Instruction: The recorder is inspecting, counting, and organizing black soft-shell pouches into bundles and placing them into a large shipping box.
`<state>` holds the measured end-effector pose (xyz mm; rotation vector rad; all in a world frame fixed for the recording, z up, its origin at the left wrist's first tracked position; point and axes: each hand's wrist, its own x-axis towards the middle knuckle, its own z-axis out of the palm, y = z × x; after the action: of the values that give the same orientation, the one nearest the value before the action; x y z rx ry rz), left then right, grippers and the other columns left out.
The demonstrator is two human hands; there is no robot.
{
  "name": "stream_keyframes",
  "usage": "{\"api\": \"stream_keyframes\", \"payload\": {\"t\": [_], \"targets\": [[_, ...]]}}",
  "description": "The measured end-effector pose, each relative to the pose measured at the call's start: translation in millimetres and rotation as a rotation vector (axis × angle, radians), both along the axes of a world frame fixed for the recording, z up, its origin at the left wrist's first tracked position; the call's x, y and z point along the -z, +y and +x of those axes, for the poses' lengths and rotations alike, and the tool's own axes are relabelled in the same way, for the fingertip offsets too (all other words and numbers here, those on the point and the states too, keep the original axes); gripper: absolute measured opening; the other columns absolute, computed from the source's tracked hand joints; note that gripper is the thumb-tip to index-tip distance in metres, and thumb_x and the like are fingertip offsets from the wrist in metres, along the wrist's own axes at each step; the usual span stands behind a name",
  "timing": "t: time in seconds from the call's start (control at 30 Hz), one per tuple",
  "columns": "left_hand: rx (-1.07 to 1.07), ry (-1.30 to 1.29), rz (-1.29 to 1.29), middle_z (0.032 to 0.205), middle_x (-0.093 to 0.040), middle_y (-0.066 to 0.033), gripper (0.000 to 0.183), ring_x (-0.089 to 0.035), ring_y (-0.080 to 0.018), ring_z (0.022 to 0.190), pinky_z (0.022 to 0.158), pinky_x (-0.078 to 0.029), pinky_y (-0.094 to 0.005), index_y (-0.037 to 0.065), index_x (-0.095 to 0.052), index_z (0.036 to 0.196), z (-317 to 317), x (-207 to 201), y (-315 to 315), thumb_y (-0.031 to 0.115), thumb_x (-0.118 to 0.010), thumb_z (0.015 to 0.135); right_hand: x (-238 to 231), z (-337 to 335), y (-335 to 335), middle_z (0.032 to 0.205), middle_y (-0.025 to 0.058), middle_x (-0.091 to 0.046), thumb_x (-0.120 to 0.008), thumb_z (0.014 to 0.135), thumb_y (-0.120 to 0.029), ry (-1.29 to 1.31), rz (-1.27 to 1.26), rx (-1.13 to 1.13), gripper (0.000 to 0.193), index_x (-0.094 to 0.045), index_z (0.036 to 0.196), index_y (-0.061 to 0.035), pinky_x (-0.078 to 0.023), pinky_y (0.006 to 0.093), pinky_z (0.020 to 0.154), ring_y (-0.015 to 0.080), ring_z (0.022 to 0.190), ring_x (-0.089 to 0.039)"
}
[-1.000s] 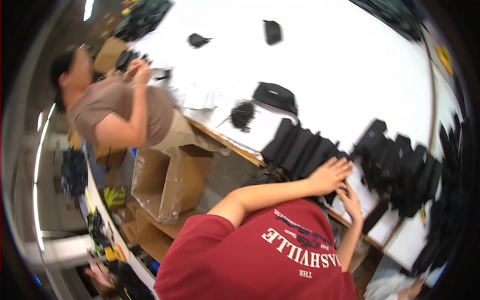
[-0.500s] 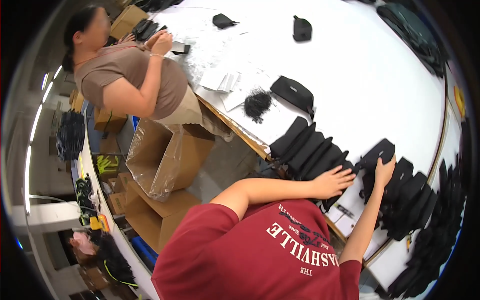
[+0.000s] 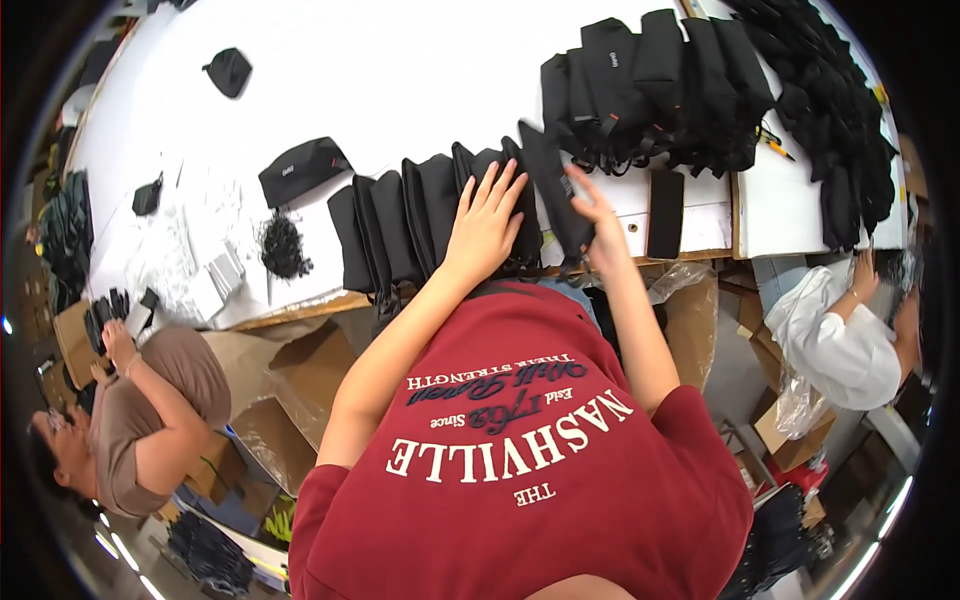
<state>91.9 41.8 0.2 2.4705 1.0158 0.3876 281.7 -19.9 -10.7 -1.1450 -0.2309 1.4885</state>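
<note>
The right hand (image 3: 601,236), touching the right-hand group of pouches (image 3: 662,60) half a second ago, is now holding a black pouch (image 3: 553,185) just beside the left-hand row (image 3: 432,205).

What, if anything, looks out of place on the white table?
The tangled heap of thin black strands, left of the row of black pouches, looks messy: it sprawls loosely, while the pouches are lined up side by side. I see no damage.

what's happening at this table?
The person's left hand lies spread over a row of black fabric pouches along the near edge of the white table. Their right hand holds one tilted pouch at the row's right end. A second group of black pouches lies farther right, beyond a dark flat slab.
</note>
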Motion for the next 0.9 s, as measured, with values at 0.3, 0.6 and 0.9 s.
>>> {"api": "stream_keyframes", "payload": {"t": [0.3, 0.6, 0.9], "targets": [[-0.006, -0.03, -0.011, 0.146, -0.036, -0.0095, 0.046, -0.029, -0.0283, 0.137, 0.111, -0.021, -0.0456, 0.008, -0.046, 0.133, 5.7, -4.8, -5.8, 0.024, -0.053, 0.091, 57.6, -18.5, -14.7, 0.133, 0.0154, -0.048, -0.047, 0.097, -0.024, -0.869, -0.086, -0.165, 0.041, -0.048, 0.135, -0.0087, -0.039, 0.0316, 0.099, 0.0224, 0.117, -0.05], [-0.033, -0.064, -0.022, 0.144, -0.035, -0.0105, 0.05, -0.029, -0.0303, 0.136, 0.109, -0.023, -0.044, 0.007, -0.046, 0.13, 7.5, -4.4, 1.0, 0.031, -0.059, 0.089, 27.1, -21.8, -24.2, 0.14, 0.0149, -0.042, -0.059, 0.09, -0.011, -0.391, 0.131, -0.193, 0.06, -0.034, 0.144, -0.0062, -0.03, 0.0339, 0.108, 0.0231, 0.132, -0.039], [0.014, -0.01, -0.005, 0.149, -0.029, -0.0084, 0.061, -0.027, -0.0274, 0.137, 0.111, -0.02, -0.044, 0.011, -0.036, 0.141, 16.7, -2.7, 2.6, 0.034, -0.057, 0.089, 47.6, -21.8, -31.1, 0.145, 0.0144, -0.036, -0.067, 0.085, -0.021, -0.49, 0.082, -0.211, 0.07, -0.032, 0.144, -0.0046, -0.028, 0.0351, 0.109, 0.0262, 0.133, -0.035]]}}
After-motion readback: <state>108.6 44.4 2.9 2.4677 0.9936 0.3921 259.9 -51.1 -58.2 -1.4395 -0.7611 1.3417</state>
